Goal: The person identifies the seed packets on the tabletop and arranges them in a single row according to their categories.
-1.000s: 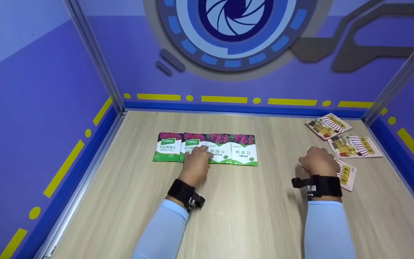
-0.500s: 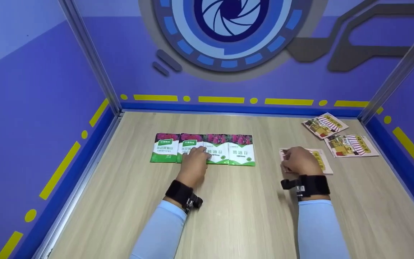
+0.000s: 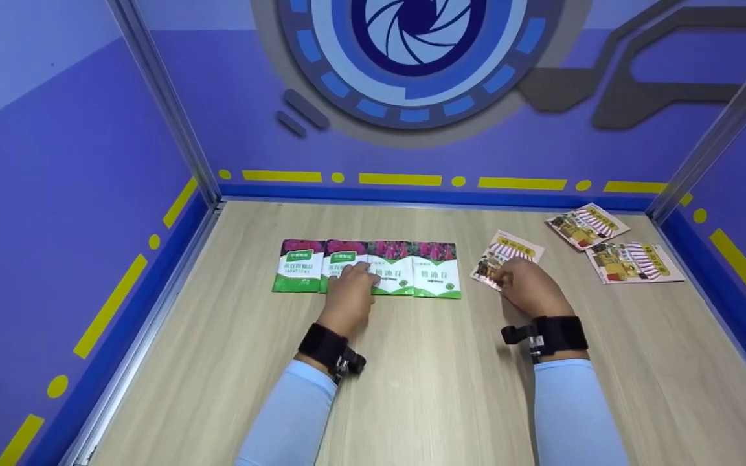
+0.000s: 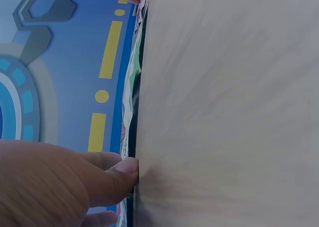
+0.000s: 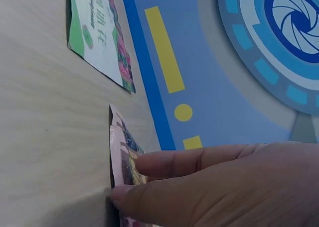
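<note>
Green-and-white seed packets with flower pictures lie in a row: one at the left end (image 3: 298,268), a second packet (image 3: 342,251), a third packet (image 3: 399,270) and one at the right end (image 3: 436,272). My left hand (image 3: 350,298) rests on the two middle packets; in the left wrist view its thumb (image 4: 124,170) is at their near edge. My right hand (image 3: 538,288) pinches the lower part of a pink seed packet (image 3: 509,247) with a striped awning print, right of the row. That pink packet (image 5: 119,145) is tilted, partly hidden behind the fingers.
Two more pink packets lie at the back right, an upper one (image 3: 587,226) and a lower one (image 3: 635,262), corners close together. Blue-purple panels (image 3: 230,116) enclose the wooden table (image 3: 412,388) at the back and sides.
My right hand has moved left from the pink packets, bringing one toward the row and turning it from lying crosswise to nearly upright. My left hand has stayed on the row.
</note>
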A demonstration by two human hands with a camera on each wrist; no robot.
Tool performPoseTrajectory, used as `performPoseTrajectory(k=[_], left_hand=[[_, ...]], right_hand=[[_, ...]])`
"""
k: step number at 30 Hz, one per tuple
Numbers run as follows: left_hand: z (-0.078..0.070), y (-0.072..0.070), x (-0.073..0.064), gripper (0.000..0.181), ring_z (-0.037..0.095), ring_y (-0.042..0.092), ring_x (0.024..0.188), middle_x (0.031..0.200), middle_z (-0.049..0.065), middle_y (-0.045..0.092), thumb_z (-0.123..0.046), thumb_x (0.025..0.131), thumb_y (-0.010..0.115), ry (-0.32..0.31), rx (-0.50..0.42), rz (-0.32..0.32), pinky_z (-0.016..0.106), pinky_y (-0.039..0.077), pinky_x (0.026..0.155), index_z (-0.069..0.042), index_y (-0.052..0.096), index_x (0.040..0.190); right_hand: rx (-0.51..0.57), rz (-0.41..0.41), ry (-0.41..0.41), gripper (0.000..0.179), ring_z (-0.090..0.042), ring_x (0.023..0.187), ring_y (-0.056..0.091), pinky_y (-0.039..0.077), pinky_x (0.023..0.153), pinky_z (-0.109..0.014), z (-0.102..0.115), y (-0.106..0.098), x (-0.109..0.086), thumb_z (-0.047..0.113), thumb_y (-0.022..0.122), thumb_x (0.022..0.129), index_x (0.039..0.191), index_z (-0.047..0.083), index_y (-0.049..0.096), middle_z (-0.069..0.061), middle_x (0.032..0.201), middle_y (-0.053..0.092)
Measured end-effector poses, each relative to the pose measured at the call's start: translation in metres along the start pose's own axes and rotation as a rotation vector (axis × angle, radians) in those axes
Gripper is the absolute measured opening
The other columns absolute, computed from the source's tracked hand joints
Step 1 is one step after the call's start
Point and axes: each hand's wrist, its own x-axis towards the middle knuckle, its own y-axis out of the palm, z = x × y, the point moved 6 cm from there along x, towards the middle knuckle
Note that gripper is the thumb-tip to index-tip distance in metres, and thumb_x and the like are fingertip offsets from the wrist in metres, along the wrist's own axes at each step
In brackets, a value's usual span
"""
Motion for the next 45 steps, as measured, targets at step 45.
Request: performPoseTrajectory(k=[45], left_hand=[[-0.027,0.009,0.003,0.062,0.026,0.041,0.141,0.15,0.008,0.049,-0.053,0.085,0.075,0.077,0.07,0.037,0.063,0.027,0.114,-0.016,0.066,0.133]], right_hand=[[0.059,0.122,-0.035,0.033,-0.042,0.137,0.045,0.036,0.112,-0.055,-0.002,0.02,0.006,0.015,0.074,0.091,0.122,0.005,0.071,-0.021,0.146,0.052]])
